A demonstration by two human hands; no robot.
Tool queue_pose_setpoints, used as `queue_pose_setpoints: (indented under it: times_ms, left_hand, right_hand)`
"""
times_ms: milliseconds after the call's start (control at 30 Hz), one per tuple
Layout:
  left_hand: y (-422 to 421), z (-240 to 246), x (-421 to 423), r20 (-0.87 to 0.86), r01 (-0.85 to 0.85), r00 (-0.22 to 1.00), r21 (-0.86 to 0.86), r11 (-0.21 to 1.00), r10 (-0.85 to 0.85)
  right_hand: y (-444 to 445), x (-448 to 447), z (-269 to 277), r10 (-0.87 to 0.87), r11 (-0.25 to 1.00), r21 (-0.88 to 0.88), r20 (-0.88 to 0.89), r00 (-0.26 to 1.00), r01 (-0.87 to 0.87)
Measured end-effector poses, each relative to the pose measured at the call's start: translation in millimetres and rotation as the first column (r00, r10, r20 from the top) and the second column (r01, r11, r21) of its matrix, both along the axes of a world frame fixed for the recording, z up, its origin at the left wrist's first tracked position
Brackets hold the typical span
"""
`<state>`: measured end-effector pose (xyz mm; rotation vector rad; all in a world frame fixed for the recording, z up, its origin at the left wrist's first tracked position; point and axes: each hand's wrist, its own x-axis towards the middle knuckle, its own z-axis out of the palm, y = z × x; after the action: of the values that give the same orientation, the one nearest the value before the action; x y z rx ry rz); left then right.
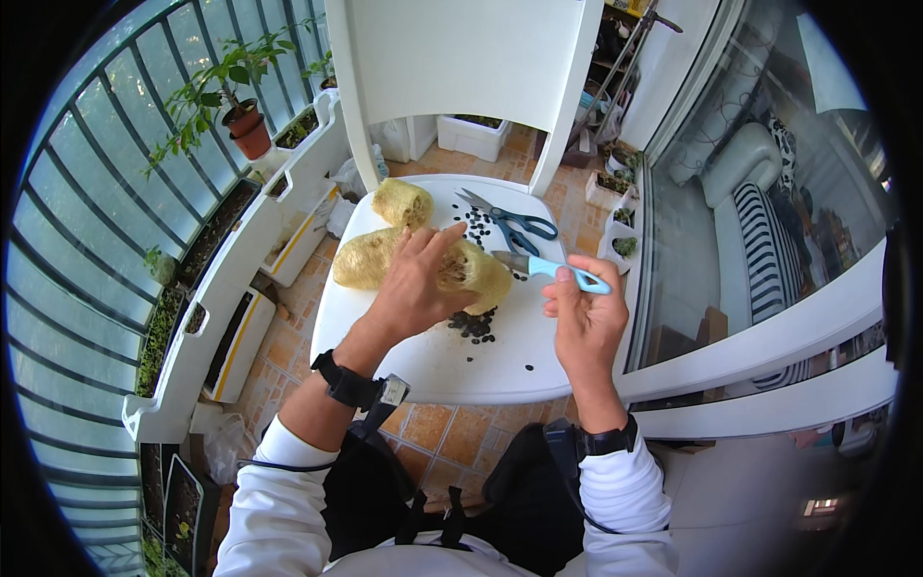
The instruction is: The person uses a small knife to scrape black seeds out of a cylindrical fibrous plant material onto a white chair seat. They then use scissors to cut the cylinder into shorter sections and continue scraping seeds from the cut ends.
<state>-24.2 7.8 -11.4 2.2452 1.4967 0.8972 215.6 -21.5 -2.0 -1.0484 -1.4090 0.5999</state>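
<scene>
On a white plastic chair seat (404, 360) lie pieces of dried loofah. My left hand (425, 281) rests on a loofah piece (487, 278) at the centre, its fingers spread over the near and left side. My right hand (588, 310) grips the light blue handle of a small knife (548, 268), its blade pointing left at that piece's right edge. Another long loofah piece (360, 258) lies to the left, and a shorter one (401, 202) behind it. Scissors with dark blue handles (515, 220) lie partly open behind the knife. Black seeds (474, 326) are heaped before the central piece, with more scattered behind it.
The white chair back (469, 58) rises beyond the seat. Planters and a potted plant (249, 130) line the railing on the left. A white foam box (474, 135) sits behind the chair. Small planters (609, 189) and a glass sliding door (692, 238) are at the right.
</scene>
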Motion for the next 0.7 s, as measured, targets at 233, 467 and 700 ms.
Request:
queue_pose_setpoints:
  times_ms: [233, 467, 700]
  left_hand:
    - [2, 8, 11, 0.232, -0.122, 0.968, 0.129, 0.984, 0.09]
    - [4, -1, 13, 0.197, -0.147, 0.976, 0.26, 0.954, 0.097]
    - [2, -4, 13, 0.21, -0.14, 0.974, 0.261, 0.955, 0.085]
  right_hand:
    - [-17, 6, 24, -0.168, 0.95, 0.244, -0.121, 0.978, 0.194]
    - [-35, 4, 32, -0.229, 0.9, 0.412, 0.165, 0.959, 0.144]
    - [-36, -6, 34, -0.196, 0.907, 0.409, 0.205, 0.959, 0.098]
